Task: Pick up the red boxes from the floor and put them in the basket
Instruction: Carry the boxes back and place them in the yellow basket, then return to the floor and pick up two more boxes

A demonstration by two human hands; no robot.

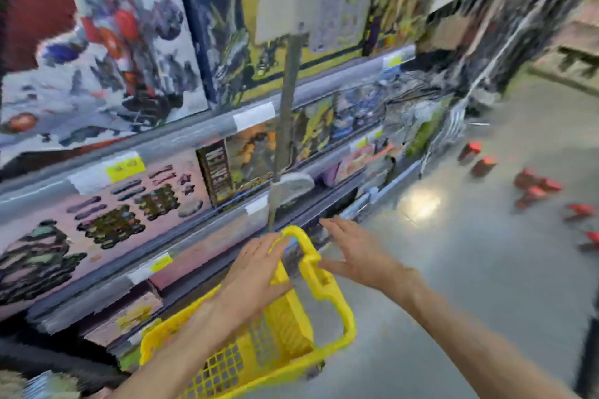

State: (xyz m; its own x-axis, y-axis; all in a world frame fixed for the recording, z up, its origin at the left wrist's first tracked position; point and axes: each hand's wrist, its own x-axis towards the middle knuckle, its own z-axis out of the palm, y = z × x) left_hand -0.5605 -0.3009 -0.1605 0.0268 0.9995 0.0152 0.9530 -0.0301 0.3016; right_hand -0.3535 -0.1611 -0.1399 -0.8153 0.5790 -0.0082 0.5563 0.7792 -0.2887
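Observation:
A yellow plastic basket [348, 330] with lattice walls hangs low in the middle of the view, and I see nothing inside it. My left hand [256, 272] rests over its near handle; whether the fingers close around it is blurred. My right hand [353, 249] is spread open beside the other handle [316, 272], thumb close to it. Several red boxes [534, 186] lie scattered on the grey floor at the far right, well away from both hands, with one [471, 149] nearest the shelving. The picture is smeared by motion.
Shop shelving [181, 136] packed with toy boxes runs along the whole left side, with a grey pole [285, 126] in front of it. The shiny grey floor [470, 269] stretches to the right toward more shelving at the back.

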